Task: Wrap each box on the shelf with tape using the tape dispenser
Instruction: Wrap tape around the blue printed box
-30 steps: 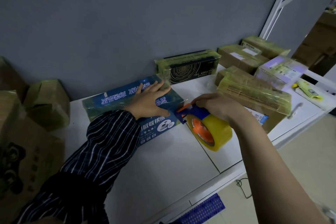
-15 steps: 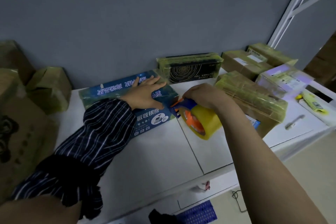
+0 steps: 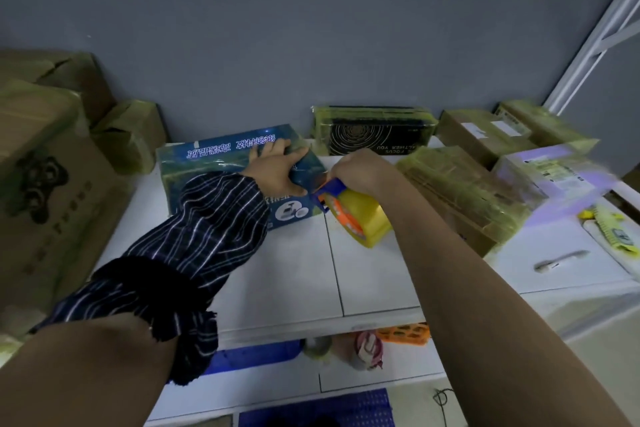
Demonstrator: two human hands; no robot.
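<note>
Crowding the left edge of the shelf stands a carton, then the blue box lies by the back wall under the flat, spread left hand, the right hand gripping the dispenser at its right end, open shelf in front, wrapped boxes close beside on the right.

Along its front edge the white shelf board gives me free passage. The blue printed carton and black ring-patterned box block the back edge, tape-wrapped brown cartons the right, a tall cardboard box the left.
</note>
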